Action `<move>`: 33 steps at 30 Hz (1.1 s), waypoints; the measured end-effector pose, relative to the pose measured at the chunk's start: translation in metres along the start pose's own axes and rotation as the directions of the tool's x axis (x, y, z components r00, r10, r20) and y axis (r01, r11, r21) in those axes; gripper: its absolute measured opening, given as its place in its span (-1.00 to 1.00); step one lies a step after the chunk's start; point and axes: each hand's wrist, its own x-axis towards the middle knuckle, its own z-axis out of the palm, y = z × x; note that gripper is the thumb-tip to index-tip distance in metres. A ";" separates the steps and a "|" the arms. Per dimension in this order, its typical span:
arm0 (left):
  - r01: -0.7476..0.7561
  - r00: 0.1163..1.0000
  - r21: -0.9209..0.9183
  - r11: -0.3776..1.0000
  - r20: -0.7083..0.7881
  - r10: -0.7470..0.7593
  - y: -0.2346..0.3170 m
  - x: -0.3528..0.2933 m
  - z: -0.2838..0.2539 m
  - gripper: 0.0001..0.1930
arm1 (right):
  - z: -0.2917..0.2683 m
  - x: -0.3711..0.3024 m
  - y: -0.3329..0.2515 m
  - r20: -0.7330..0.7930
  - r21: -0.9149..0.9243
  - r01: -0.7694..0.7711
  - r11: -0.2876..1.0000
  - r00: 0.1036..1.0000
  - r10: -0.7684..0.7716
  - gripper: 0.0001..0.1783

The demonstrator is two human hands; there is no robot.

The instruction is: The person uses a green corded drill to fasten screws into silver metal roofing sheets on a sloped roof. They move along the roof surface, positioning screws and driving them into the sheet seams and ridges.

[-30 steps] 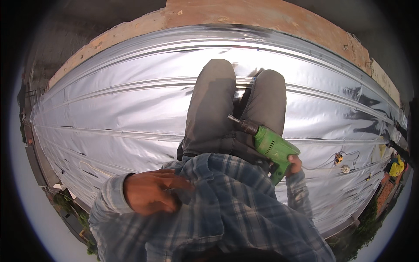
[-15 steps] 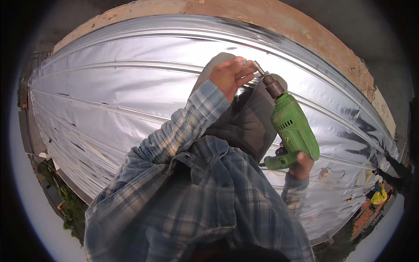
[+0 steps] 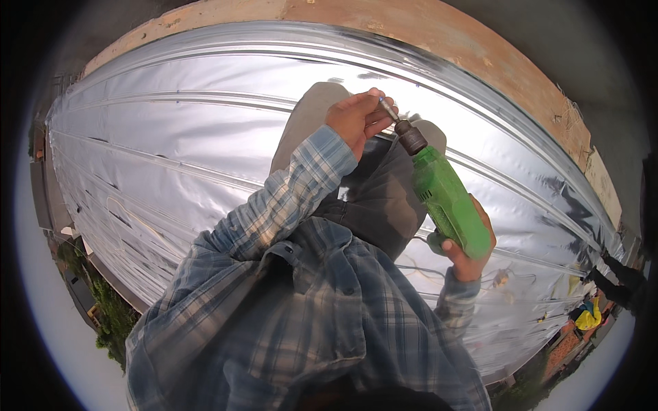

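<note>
My right hand (image 3: pixel 471 250) grips a green power drill (image 3: pixel 449 195) by its rear body and handle, with the chuck (image 3: pixel 411 137) pointing up and to the left. A metal socket bit (image 3: pixel 388 109) sticks out of the chuck. At its tip, my left hand (image 3: pixel 356 118) pinches a small blue-headed screw (image 3: pixel 382 100) between thumb and forefinger, its other fingers loosely curled beside the bit. The screw's shank is hidden. Both hands are above my bent legs (image 3: pixel 380 195) in dark trousers.
Shiny silver sheeting with raised ribs (image 3: pixel 185 130) spreads all around me. A reddish-brown wall ledge (image 3: pixel 439 31) borders the far side. On the right, a cable (image 3: pixel 524 277) lies on the sheeting, near a person's dark-clothed legs (image 3: pixel 617 281) and a yellow item (image 3: pixel 589 315).
The drill has moved left, bringing the socket bit up to the screw between my left fingers. My right hand now wraps further round the drill's rear. My knees have shifted slightly left.
</note>
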 end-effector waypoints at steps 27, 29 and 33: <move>0.240 0.968 -0.169 0.956 -0.038 -0.249 -0.071 0.101 -0.006 -0.78 | 0.007 0.038 0.018 -0.083 -0.222 -0.198 0.955 0.979 0.184 0.08; 0.208 0.977 -0.231 0.950 0.001 -0.213 -0.072 0.105 -0.007 -0.76 | 0.013 0.039 0.020 -0.136 -0.104 -0.292 0.951 0.951 0.278 0.08; 0.238 0.971 -0.168 0.957 0.071 -0.229 -0.067 0.112 -0.015 -0.72 | 0.019 0.041 0.024 -0.136 -0.077 -0.312 0.947 0.944 0.300 0.04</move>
